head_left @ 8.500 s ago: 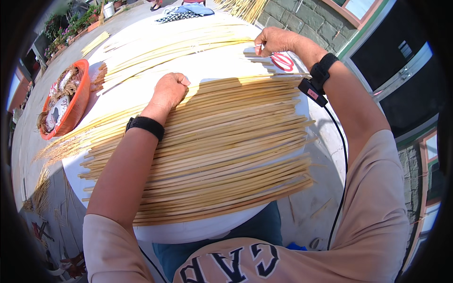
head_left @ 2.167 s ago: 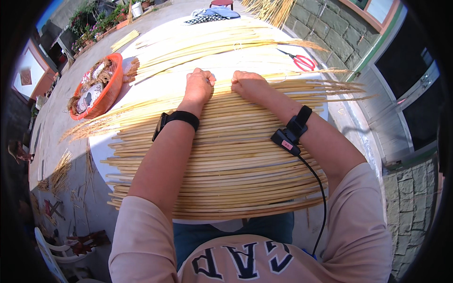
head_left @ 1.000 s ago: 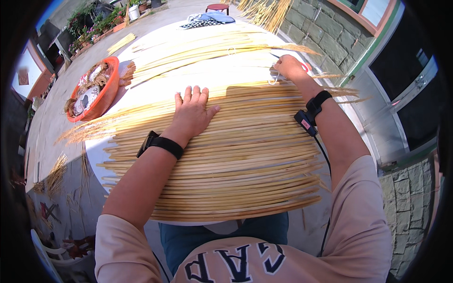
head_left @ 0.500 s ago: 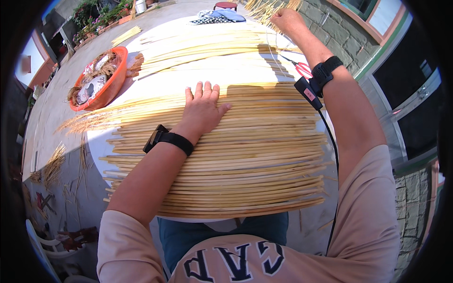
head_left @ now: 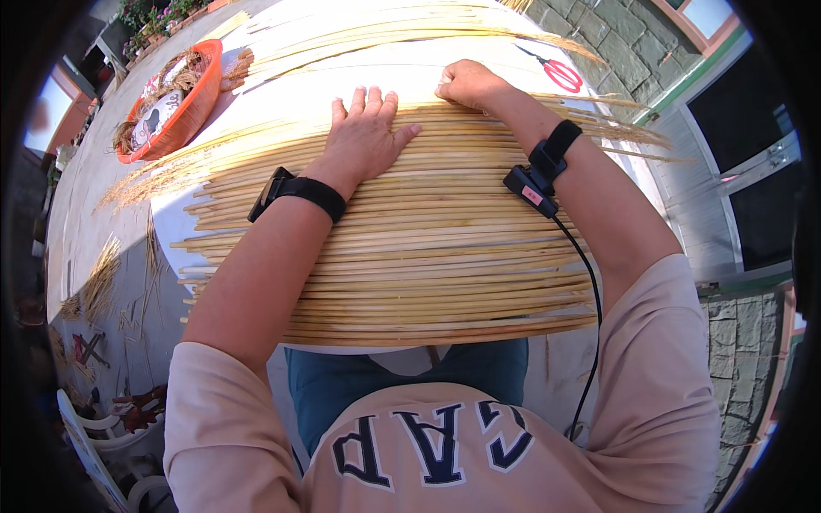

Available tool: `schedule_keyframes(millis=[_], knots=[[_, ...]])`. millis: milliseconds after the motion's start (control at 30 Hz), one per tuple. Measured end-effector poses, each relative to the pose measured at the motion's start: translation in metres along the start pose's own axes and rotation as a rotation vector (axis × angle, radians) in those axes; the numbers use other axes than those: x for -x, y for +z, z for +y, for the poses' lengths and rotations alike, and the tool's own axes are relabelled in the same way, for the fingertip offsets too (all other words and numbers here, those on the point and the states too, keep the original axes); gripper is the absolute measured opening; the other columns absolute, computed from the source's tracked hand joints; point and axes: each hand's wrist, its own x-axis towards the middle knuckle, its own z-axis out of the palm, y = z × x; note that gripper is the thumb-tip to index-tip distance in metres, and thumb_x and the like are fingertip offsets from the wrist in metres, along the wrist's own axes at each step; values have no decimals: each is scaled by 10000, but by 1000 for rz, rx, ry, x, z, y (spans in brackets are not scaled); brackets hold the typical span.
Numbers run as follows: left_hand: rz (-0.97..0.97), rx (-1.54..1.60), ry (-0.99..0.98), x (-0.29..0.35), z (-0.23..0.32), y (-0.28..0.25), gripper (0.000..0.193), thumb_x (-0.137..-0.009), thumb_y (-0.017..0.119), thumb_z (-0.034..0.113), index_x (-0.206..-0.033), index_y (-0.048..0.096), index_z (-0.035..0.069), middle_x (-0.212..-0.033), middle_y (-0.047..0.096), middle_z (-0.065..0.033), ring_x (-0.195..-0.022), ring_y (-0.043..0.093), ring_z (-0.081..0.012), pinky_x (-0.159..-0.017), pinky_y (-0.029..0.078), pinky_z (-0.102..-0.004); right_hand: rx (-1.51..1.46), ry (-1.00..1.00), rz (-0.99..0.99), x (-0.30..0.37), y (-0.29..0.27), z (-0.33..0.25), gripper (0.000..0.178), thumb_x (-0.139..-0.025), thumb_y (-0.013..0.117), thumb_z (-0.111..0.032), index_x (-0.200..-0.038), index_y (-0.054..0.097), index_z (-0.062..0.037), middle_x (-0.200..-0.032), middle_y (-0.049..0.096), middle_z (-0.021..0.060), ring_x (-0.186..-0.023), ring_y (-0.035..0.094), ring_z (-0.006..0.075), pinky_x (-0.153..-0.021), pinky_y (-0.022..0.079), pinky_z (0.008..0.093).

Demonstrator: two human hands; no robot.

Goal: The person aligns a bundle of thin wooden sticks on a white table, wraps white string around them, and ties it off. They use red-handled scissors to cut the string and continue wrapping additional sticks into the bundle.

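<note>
A wide mat of straw stalks (head_left: 410, 248) lies side by side across the white table (head_left: 282, 94), its near edge at the person's lap. The left hand (head_left: 366, 137) rests flat on its far part, fingers spread. The right hand (head_left: 466, 84) is curled closed at the mat's far edge, pinching stalks. Red-handled scissors (head_left: 560, 73) lie beyond; an orange basin (head_left: 175, 103) sits at far left

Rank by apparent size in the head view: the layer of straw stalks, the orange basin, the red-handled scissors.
1. layer of straw stalks, largest by far.
2. orange basin.
3. red-handled scissors, smallest; they lie farther from the camera, but the gap looks real.
</note>
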Motion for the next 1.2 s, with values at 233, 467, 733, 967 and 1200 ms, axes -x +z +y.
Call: schedule_keyframes(millis=[233,467,733,967,1200], knots=[[-75,40,-18,0,1,-6,703,-933,316,574,-1400,331,49,-1448,308,-206,-1377,215,-359,-1095,153,-556,-236,146,48,-9,-9,12,259,-820,587,-230,-956,669,-25,-875,660,162,-784,615,278,-727,488,378],[36,366,-104,-16,-14,-47,533,-954,421,382,-1359,391,36,-1414,366,-201,-1316,334,-338,-1081,277,-427,-230,-243,550,16,-92,24,214,-866,618,-240,-955,667,-52,-817,666,105,-741,625,187,-679,502,347],[-250,259,-44,53,-37,-97,473,-941,492,308,-1331,438,46,-1369,408,-234,-1297,373,-331,-1047,333,-370,-608,-368,824,81,-208,-6,144,-862,636,-183,-908,655,-48,-745,631,61,-638,571,137,-577,466,279],[-220,-26,-7,140,-21,-53,778,-920,281,617,-1464,168,74,-1489,147,-255,-1396,80,-407,-1089,88,-583,-872,-237,795,132,-195,-37,80,-862,643,-128,-864,648,-49,-691,603,24,-559,525,100,-499,434,229],[-234,-5,-53,138,-20,-51,761,-918,329,600,-1464,178,92,-1495,151,-247,-1396,87,-409,-1087,81,-585,-786,-15,654,173,-129,-70,95,-846,656,-107,-866,652,-14,-704,591,58,-601,489,113,-516,406,231]])
